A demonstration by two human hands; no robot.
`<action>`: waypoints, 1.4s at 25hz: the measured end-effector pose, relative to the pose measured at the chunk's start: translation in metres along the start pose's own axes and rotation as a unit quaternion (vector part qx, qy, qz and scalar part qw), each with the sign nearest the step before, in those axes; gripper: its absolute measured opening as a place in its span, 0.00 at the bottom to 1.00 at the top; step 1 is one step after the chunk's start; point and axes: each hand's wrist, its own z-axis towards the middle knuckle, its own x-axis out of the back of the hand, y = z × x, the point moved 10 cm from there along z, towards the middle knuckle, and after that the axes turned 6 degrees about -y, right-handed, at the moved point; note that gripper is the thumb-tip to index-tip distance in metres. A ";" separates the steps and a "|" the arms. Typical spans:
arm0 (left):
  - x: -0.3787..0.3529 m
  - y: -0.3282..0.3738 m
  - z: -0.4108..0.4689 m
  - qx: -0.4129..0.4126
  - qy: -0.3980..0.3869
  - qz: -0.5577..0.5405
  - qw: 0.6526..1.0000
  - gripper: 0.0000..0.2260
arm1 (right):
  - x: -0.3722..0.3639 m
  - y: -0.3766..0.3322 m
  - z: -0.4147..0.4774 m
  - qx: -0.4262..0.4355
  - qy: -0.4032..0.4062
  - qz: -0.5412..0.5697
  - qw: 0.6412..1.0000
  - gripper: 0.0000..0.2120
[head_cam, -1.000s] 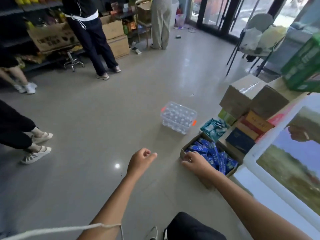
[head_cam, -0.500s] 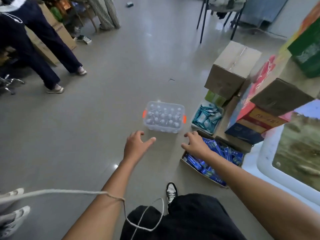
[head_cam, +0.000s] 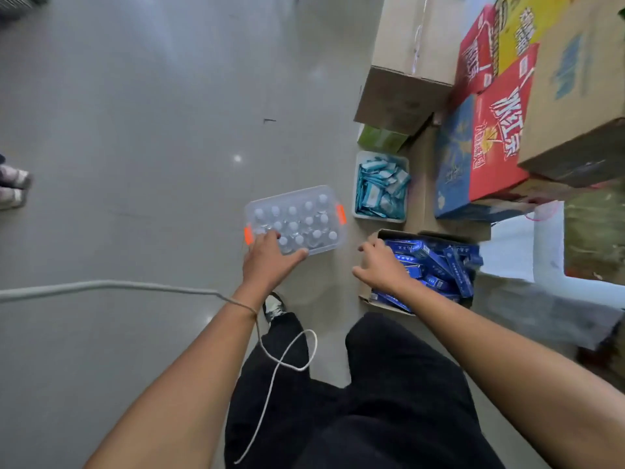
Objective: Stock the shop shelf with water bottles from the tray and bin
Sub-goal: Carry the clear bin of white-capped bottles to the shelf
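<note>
Bin of clear plastic with orange latches point(head_cam: 340, 239) sits on grey floor point(head_cam: 135, 130), packed with upright white-capped water bottles point(head_cam: 309, 221). Left hand point(head_cam: 270, 262) rests on its near-left corner, fingers spread, thumb along the near rim, grasping nothing. Right hand point(head_cam: 380, 265) is over an open cardboard box of blue packets point(head_cam: 439, 265), fingers loosely extended, empty; contact unclear.

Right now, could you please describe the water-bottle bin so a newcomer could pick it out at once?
Start at the stacked cartons on the right. Left of them, on the grey floor, a clear plastic bin sits, touched by the left hand. Unlike the white tray of teal sachets and the box of blue packs beside it, it has orange latches and white bottle caps.
</note>
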 end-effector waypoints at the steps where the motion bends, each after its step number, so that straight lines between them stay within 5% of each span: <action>1: -0.003 -0.006 0.017 0.002 -0.014 0.013 1.000 0.33 | -0.002 -0.002 0.017 -0.015 -0.005 -0.004 1.000 0.29; 5: -0.036 -0.047 0.092 0.062 -0.040 -0.076 0.994 0.36 | -0.005 -0.019 0.102 -0.033 -0.016 -0.045 0.998 0.32; 8: -0.090 -0.100 0.136 0.185 -0.057 -0.234 0.953 0.42 | -0.013 -0.041 0.185 0.005 -0.019 -0.087 0.996 0.33; 16: -0.291 -0.193 0.220 0.440 0.017 -0.586 0.680 0.49 | -0.095 -0.098 0.414 0.164 -0.062 -0.229 0.957 0.40; 20: -0.386 -0.203 0.266 0.493 0.036 -0.678 0.544 0.51 | -0.131 -0.104 0.499 0.216 -0.055 -0.288 0.931 0.46; 23: -0.426 -0.193 0.294 0.474 0.051 -0.737 0.478 0.52 | -0.125 -0.107 0.540 0.241 0.001 -0.307 0.921 0.44; 27: -0.444 -0.193 0.319 0.392 0.164 -0.794 0.435 0.34 | -0.122 -0.095 0.575 0.241 -0.012 -0.279 0.930 0.42; 29: -0.442 -0.197 0.318 0.380 0.226 -0.778 0.447 0.27 | -0.119 -0.099 0.586 0.249 -0.037 -0.291 0.923 0.40; 35: -0.442 -0.213 0.323 0.358 0.235 -0.759 0.490 0.31 | -0.132 -0.121 0.604 0.204 -0.187 -0.395 0.876 0.50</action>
